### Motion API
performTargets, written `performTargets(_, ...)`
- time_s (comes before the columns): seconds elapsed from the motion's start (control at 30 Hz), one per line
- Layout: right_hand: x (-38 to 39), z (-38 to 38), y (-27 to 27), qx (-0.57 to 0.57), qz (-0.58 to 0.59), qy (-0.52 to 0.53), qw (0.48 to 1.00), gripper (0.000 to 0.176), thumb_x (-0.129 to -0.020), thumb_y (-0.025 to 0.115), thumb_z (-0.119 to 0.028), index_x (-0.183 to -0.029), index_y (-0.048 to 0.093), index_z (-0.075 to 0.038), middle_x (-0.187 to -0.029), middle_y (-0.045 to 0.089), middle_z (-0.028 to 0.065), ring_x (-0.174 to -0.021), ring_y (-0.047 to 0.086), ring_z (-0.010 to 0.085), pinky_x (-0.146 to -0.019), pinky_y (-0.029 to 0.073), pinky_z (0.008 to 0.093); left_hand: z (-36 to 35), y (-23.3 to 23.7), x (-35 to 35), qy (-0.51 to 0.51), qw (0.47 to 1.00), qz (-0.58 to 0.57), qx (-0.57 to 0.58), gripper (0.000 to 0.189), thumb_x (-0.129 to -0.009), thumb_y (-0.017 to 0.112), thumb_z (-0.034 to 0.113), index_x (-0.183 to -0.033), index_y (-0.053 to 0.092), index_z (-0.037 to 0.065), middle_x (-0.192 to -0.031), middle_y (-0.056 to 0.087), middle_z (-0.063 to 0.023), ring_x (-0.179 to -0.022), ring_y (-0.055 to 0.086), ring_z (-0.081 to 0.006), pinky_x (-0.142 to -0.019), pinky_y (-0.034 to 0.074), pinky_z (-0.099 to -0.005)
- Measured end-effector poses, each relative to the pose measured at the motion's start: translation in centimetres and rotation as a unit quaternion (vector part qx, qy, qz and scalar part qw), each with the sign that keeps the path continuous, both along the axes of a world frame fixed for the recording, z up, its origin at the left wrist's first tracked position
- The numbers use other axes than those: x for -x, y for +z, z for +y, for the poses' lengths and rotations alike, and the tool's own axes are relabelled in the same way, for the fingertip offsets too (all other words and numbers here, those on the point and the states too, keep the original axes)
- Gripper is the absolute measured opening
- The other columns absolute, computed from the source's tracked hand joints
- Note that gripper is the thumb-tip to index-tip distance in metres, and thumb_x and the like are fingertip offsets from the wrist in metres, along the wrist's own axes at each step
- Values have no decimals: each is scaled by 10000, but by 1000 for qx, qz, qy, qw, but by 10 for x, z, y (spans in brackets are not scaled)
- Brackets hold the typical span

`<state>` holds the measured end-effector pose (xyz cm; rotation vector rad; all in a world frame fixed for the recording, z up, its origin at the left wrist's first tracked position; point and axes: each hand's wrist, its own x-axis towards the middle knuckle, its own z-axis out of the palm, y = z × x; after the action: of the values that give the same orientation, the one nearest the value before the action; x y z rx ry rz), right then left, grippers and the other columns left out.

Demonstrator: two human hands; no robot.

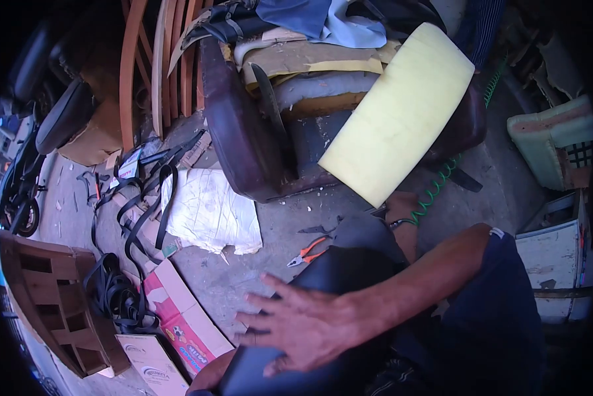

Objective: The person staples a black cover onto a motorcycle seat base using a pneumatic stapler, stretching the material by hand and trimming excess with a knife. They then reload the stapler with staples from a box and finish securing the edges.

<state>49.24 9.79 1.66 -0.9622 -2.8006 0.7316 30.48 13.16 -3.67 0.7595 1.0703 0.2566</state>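
Leftward lay a flattened red printed cardboard box point(184, 320) with nothing in it. Lower centre, the right hand point(303, 327) rested spread flat, gripping nothing, on a dark smooth vinyl seat cushion point(349, 264) — likely padded, slippery, best gripped at its edges. Far right stood a white open-topped box point(554, 254) — contents unseen.

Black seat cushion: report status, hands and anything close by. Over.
Right hand open, spread flat on black seat cushion. Left hand not seen. Orange pliers on floor just beyond cushion.
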Motion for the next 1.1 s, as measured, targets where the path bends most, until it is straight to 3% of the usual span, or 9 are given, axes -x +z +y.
performTargets(0.13, -74, 69, 55, 343, -204, -270, 876, 836, -1072, 196, -662, -1487, 498, -1, -1377, 649, 199, -1307, 604, 368, -1110, 472, 497, -3, 1, 12, 27, 1000, -4, 0, 731, -994, 630, 580, -1382, 592, -39, -1233, 693, -184, -999, 717, -224, -787, 585, -394)
performTargets(0.23, -98, 1, 18, -59, 179, -403, 896, 549, -1057, 563, -457, -1331, 610, 17, -1130, 686, 203, -979, 680, 410, -924, 544, 500, 0, 5, 20, 46, 999, 22, 4, 719, -996, 633, 572, -1375, 598, -38, -1223, 698, -182, -987, 720, -222, -783, 584, -391)
performTargets(0.3, -92, -54, 42, 206, 267, -424, 840, 486, -1002, 689, -321, -1323, 601, 33, -1033, 648, 181, -953, 650, 354, -922, 531, 448, 1, 13, 26, 62, 997, 49, 0, 711, -997, 634, 566, -1371, 601, -38, -1217, 701, -181, -978, 723, -220, -780, 584, -389)
performTargets(0.5, -25, -70, -36, 285, 437, -318, 791, 864, -1087, 473, -484, -1660, 33, -9, -1615, 180, 253, -1529, 236, 375, -1231, 290, 536, 5, 59, 61, 64, 968, 214, -112, 687, -1001, 639, 549, -1358, 612, -38, -1198, 710, -176, -953, 729, -215, -772, 583, -384)
performTargets(0.6, -4, -20, -77, 310, 496, -267, 766, 821, -1104, 440, -467, -1664, 54, -8, -1679, 163, 249, -1557, 234, 338, -1238, 288, 476, 19, 92, 64, -190, 767, 422, -444, 676, -1003, 641, 541, -1351, 617, -38, -1188, 714, -174, -940, 733, -212, -768, 583, -381)
performTargets(0.67, -10, 5, -89, 419, 495, -225, 727, 710, -1099, 504, -345, -1654, 198, -25, -1654, 317, 247, -1519, 367, 332, -1223, 339, 422, 27, 133, -2, 189, 913, 309, -186, 502, -1019, 643, 428, -1204, 685, -36, -1009, 745, -129, -784, 725, -195, -747, 570, -343)
performTargets(0.73, -52, 17, -115, 155, 335, -268, 890, 517, -1024, 617, -188, -1477, 494, 29, -1404, 597, 254, -1311, 591, 383, -1126, 456, 410, 22, 81, -26, 193, 886, 342, -247, 496, -1029, 619, 430, -990, 724, -53, -796, 723, -107, -735, 700, -202, -704, 539, -391)
performTargets(0.87, -165, -3, -225, 120, -28, -440, 889, 594, -855, 609, 44, -1431, 487, -31, -1235, 597, 295, -1105, 645, 464, -938, 545, 519, -17, -41, -62, -10, 797, 466, -384, 371, -991, 613, 322, -1086, 764, -3, -1132, 761, -209, -1135, 707, -294, -1213, 139, -641)
performTargets(1.1, -243, -4, -323, 272, -216, -349, 871, 884, -799, 681, -88, -1588, 282, -72, -1414, 539, 342, -1326, 534, 494, -1127, 457, 534, -69, -54, -78, 35, 690, 520, -503, 359, -799, 760, 229, -1114, 794, 60, -1299, 734, -17, -1343, 590, -229, -1248, 24, -697)
